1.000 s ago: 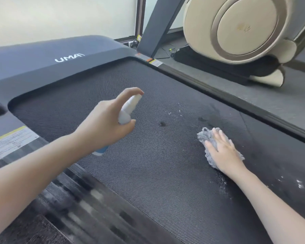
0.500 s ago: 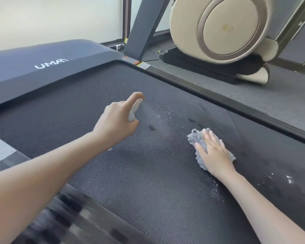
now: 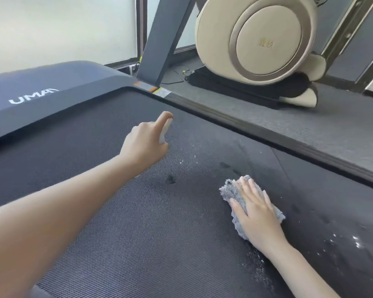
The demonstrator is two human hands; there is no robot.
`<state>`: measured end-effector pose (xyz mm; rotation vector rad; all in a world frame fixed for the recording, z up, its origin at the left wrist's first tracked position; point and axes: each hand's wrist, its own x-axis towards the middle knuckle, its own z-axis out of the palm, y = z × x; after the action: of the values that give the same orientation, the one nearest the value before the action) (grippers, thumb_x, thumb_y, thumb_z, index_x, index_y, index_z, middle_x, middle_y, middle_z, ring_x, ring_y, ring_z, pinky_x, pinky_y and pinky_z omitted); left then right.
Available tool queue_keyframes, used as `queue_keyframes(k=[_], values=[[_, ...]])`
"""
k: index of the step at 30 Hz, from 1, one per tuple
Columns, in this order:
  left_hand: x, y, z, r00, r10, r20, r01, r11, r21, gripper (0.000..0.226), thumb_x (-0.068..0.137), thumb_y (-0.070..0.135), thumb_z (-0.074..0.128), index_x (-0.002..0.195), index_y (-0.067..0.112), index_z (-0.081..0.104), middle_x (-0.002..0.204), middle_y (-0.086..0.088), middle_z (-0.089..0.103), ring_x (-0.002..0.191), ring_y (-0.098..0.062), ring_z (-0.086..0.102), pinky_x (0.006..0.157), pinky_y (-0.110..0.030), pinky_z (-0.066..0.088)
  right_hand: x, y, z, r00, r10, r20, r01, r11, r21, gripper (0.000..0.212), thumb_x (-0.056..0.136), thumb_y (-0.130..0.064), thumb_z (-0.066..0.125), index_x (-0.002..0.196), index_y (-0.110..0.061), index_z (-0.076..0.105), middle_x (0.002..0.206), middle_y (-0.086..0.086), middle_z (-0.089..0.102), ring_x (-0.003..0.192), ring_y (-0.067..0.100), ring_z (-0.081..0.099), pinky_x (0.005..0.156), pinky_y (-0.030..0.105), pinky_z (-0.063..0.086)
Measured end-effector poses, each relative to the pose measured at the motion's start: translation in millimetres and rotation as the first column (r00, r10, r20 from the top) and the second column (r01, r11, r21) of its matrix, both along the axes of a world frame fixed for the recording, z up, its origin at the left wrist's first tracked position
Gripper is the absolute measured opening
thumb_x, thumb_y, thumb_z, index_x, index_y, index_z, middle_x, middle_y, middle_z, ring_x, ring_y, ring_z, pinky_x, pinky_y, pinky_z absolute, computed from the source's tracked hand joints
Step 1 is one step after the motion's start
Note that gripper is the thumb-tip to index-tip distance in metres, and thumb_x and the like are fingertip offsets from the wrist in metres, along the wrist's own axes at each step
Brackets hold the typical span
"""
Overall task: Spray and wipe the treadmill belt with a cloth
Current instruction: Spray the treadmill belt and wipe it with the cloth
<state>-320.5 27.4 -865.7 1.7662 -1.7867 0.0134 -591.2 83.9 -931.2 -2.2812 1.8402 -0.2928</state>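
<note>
On the belt (image 3: 116,222), flat fingers (image 3: 249,190) press cloth (image 3: 229,188) (grey).

Over the dark woven treadmill belt (image 3: 138,222), the left hand (image 3: 144,145) is gripping a small white spray bottle (image 3: 165,131), forefinger lying on its top. The right hand (image 3: 256,211) is pressing a fluffy grey cloth (image 3: 228,188) flat onto the belt, near white droplets (image 3: 355,240).

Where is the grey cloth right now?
The grey cloth lies lower right in the head view, on the treadmill belt under the right hand.

Fluffy grey cloth (image 3: 227,190) flat on the dark, droplet-speckled textured belt (image 3: 138,233); white spray bottle (image 3: 165,129) above, left.
</note>
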Motion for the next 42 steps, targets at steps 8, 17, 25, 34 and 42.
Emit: queue_keyframes(k=[8,17,25,34,42], values=[[-32.2,-69.4,19.3,0.998,-0.023,0.057,0.021,0.999,0.029,0.050,0.081,0.007,0.049,0.126,0.024,0.037,0.084,-0.011,0.051,0.085,-0.038,0.056,0.065,-0.037,0.040,-3.9,-3.9,-7.9,1.000,-0.009,0.019,0.009,1.000,-0.013,0.066,0.074,-0.070,-0.007,0.137,-0.050,-0.008,0.146,-0.029,-0.020,0.135,-0.010,-0.026,0.117,0.027,-0.012],[-36.1,-65.9,8.2,0.994,-0.110,-0.009,0.111,0.992,0.067,0.059,0.078,0.011,0.051,0.131,0.031,0.034,0.083,-0.009,0.050,0.080,-0.036,0.053,0.065,-0.038,0.045,-8.2,-7.5,-9.3,1.000,-0.011,-0.019,0.011,1.000,-0.005,0.085,0.060,-0.080,-0.029,0.138,-0.048,-0.013,0.145,-0.029,-0.024,0.134,-0.009,-0.028,0.116,0.026,-0.013],[9.7,11.8,-5.5,0.988,-0.128,-0.088,0.130,0.992,0.009,0.057,0.074,0.012,0.055,0.124,0.036,0.041,0.064,0.000,0.051,0.070,-0.031,0.053,0.065,-0.036,0.049,-3.3,-4.4,-1.2,1.000,0.003,-0.007,-0.003,0.999,0.034,0.054,0.098,-0.049,0.022,0.145,-0.039,-0.002,0.147,-0.024,-0.015,0.138,-0.006,-0.018,0.117,0.028,-0.010],[36.3,72.0,4.6,0.983,-0.136,-0.125,0.135,0.991,-0.014,0.057,0.073,0.007,0.059,0.125,0.025,0.047,0.057,-0.002,0.051,0.057,-0.024,0.051,0.058,-0.031,0.038,2.2,0.4,6.6,0.999,0.000,0.045,-0.003,0.998,0.059,0.053,0.099,-0.043,0.027,0.142,-0.036,-0.003,0.142,-0.025,-0.010,0.135,-0.008,-0.012,0.118,0.029,-0.008],[62.1,107.3,5.7,0.976,-0.120,-0.181,0.118,0.993,-0.024,0.058,0.076,0.006,0.062,0.126,0.031,0.046,0.057,0.002,0.053,0.054,-0.014,0.051,0.057,-0.033,0.045,4.5,-8.8,4.5,0.998,-0.019,0.060,0.015,0.998,0.068,0.052,0.100,-0.038,0.031,0.148,-0.031,0.011,0.158,-0.013,0.002,0.134,-0.009,-0.009,0.119,0.031,-0.006]])
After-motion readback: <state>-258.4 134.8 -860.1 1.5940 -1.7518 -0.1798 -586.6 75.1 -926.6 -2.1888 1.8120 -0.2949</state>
